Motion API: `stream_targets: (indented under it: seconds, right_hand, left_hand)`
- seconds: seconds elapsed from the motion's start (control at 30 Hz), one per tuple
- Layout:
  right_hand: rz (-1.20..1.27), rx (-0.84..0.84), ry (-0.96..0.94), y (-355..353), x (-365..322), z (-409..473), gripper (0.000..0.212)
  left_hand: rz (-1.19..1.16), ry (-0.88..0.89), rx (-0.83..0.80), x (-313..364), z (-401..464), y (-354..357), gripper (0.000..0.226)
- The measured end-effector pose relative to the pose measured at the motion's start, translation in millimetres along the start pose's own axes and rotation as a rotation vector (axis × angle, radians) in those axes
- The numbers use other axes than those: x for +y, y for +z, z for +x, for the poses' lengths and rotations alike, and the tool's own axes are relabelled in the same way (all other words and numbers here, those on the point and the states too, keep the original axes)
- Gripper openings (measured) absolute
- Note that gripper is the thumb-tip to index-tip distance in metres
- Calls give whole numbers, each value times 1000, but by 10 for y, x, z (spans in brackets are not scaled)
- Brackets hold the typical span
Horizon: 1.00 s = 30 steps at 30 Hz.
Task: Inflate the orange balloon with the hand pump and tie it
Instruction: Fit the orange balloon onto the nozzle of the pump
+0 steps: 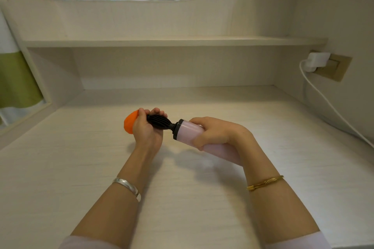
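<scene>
My left hand point(148, 129) is clenched around the black ribbed end of the pump point(183, 130), and, as far as I can tell, it pinches the balloon point(129, 124) neck onto the nozzle there; my fingers hide the neck itself. My right hand point(214, 134) is wrapped around the pale pink barrel, gripping it. Both are held just above the desk point(182, 198), not resting on it.

The balloon bulges out past my left hand, on the far left side of it. It is only slightly swollen, small and still a bit slack, so I judge the pumping is at its very start. The barrel sits close to the ribbed end, which looks like the pushed-in part of a stroke, though I can't be sure.

Left to do: many more strokes until the balloon is full, then slip the neck off the nozzle without losing air, and knot it.

No containers are in sight; the shelf point(162, 41) above the desk holds nothing I can see.
</scene>
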State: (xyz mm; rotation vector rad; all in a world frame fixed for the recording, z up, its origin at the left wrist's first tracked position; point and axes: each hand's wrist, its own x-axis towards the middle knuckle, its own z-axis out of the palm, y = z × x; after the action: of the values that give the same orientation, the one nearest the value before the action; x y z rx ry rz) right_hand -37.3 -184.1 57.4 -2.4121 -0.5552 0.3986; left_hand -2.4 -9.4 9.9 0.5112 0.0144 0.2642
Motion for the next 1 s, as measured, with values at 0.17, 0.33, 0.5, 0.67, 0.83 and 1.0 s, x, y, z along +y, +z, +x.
stream_targets:
  seconds: [0.17, 0.33, 0.5, 0.67, 0.83, 1.0]
  right_hand:
    - [24, 45, -41, -87, 23, -52, 43]
    - [59, 2, -59, -116, 4, -90, 37]
    - [65, -29, -64, -94, -38, -94, 41]
    - [94, -36, -69, -125, -10, -114, 37]
    - [98, -62, -55, -127, -19, -138, 36]
    - [76, -79, -37, -125, -57, -138, 48]
  left_hand:
    - [12, 35, -176, 61, -46, 70, 36]
    - [10, 10, -270, 145, -90, 78, 36]
    - [-47, 33, -247, 118, -137, 141, 39]
    - [-5, 61, -286, 105, -167, 163, 34]
    - [25, 46, -297, 137, -159, 110, 31]
    - [-31, -14, -279, 167, -163, 68, 35]
